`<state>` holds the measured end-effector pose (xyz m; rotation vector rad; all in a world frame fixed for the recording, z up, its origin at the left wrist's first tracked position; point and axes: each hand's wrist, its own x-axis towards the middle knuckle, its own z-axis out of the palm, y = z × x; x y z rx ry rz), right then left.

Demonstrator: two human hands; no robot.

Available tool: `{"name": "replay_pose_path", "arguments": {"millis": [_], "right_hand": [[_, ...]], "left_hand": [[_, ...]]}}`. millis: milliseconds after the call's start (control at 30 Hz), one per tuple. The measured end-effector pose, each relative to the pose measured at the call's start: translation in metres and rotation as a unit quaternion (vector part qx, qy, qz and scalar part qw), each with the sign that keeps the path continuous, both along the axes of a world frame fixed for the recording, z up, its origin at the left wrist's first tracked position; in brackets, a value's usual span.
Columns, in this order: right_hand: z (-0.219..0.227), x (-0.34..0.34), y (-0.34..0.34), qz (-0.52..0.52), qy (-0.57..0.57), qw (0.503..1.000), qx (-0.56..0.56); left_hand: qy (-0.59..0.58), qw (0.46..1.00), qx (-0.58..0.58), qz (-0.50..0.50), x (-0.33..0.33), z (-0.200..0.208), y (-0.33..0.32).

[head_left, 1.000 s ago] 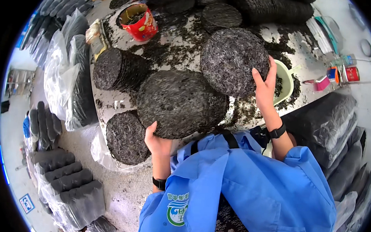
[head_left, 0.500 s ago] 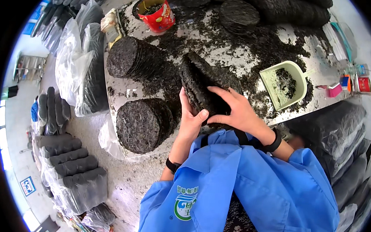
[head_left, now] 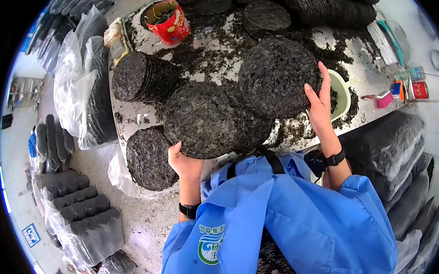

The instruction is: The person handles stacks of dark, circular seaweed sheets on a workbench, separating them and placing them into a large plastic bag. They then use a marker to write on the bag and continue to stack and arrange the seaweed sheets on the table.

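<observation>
My left hand (head_left: 185,163) grips the lower edge of a round, black dried seaweed sheet (head_left: 198,119), its thumb on top and its fingers hidden beneath. At the upper right, my right hand (head_left: 321,107) holds the edge of a second round seaweed sheet (head_left: 277,76), with thumb and a finger showing at the rim. Both discs are tilted with their faces toward me; whether each is one layer or several, I cannot tell. More seaweed lies partly covered between and under them. Left of my left hand stands one seaweed stack (head_left: 150,159), and another stack (head_left: 142,78) leans over farther back.
Seaweed crumbs litter the white table (head_left: 131,116). A red bucket (head_left: 171,27) stands at the back left. The pale green dustpan (head_left: 344,96) sits partly behind my right hand, a pink brush (head_left: 384,100) farther right. Plastic-wrapped seaweed bundles (head_left: 97,91) stand beside the table.
My hands have moved apart, left hand leftward, right hand right and away. The folded-looking seaweed between them is now two discs, one in each hand. The whole view has shifted slightly.
</observation>
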<state>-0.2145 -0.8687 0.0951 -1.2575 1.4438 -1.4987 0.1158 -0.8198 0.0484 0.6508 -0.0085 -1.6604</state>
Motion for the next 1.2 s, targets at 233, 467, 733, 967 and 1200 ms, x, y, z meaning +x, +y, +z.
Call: {"name": "replay_pose_path", "arguments": {"millis": [233,467,733,967,1200], "right_hand": [[0.026,0.060,0.008,0.176,0.235,0.954,-0.053],[0.028,0.104,0.014,0.294,0.244,0.924,-0.011],[0.023,0.109,0.017,0.311,0.269,0.911,-0.039],[0.014,0.050,-0.005,0.096,0.249,0.960,-0.089],[0.013,0.016,0.003,0.068,-0.190,0.978,0.051]], "left_hand": [[-0.197,0.973,-0.087,-0.085,-0.046,0.022,-0.005],[-0.262,0.946,-0.157,-0.109,-0.061,0.018,-0.016],[-0.194,0.958,-0.183,-0.109,-0.055,0.006,-0.013],[-0.351,0.929,-0.106,-0.055,-0.018,-0.007,-0.014],[-0.652,0.727,-0.200,0.076,-0.016,0.006,-0.011]]}}
